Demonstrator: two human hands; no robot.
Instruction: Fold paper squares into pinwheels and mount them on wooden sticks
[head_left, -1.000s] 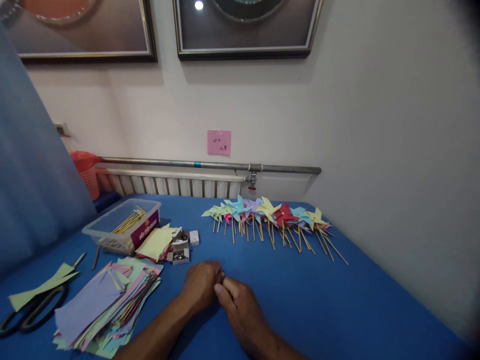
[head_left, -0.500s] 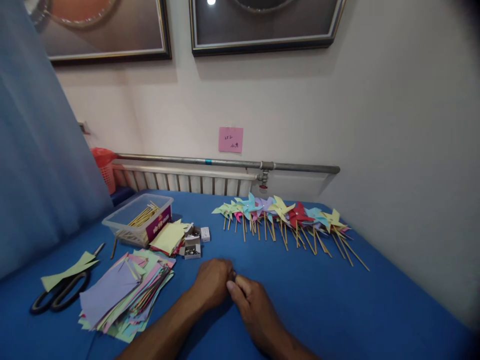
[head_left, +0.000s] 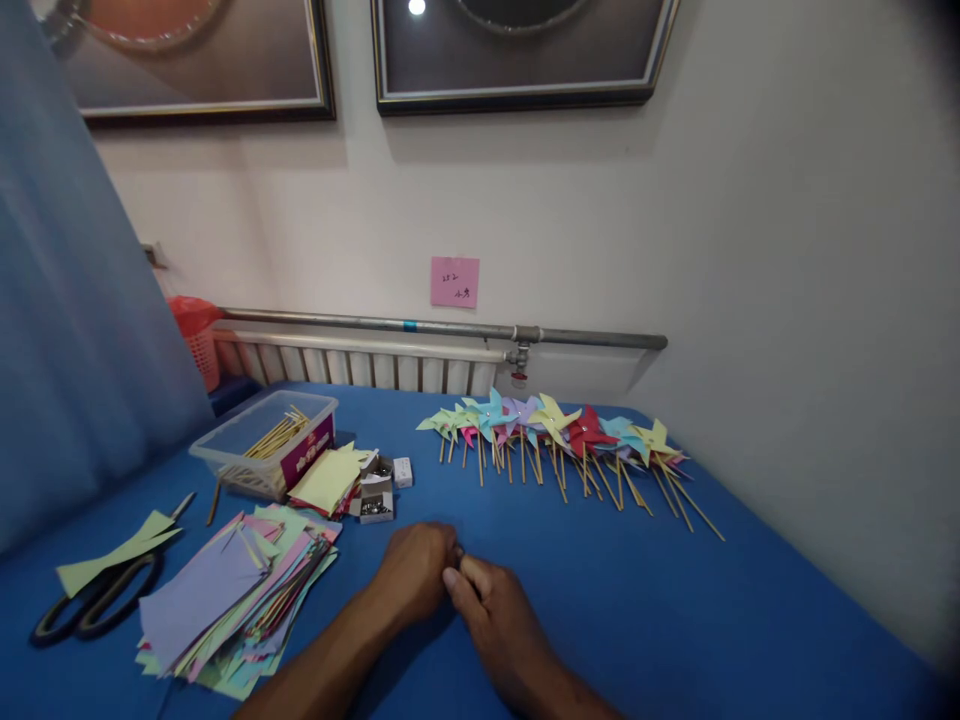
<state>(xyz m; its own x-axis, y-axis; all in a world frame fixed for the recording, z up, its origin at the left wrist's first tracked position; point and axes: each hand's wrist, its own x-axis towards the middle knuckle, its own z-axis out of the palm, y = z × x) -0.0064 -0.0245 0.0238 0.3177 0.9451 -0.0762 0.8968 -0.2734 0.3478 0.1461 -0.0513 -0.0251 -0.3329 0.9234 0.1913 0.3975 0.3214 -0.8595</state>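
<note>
My left hand (head_left: 417, 572) and my right hand (head_left: 501, 608) meet over the blue table cover (head_left: 637, 610), both with fingers curled closed. The right thumb lies against the left fist. Whatever may be between the fingers is hidden. Left of them lies a fanned stack of coloured paper sheets (head_left: 217, 590). Just beyond the left hand stand small open boxes of metal pins (head_left: 375, 505). Finished paper pinwheels on sticks (head_left: 551, 420) lie in a row farther back on the right.
A clear plastic tub (head_left: 262, 440) holds thin wooden sticks, with yellow paper squares (head_left: 330, 480) beside it. Black-handled scissors (head_left: 112, 600) lie far left under a green paper strip (head_left: 120, 555). A blue curtain (head_left: 90, 320) hangs at left; a wall and pipe (head_left: 450, 328) bound the back.
The view has shifted slightly, so the things on the table sit a little farther left in the picture. Both hands stay closed together in nearly the same pose.
</note>
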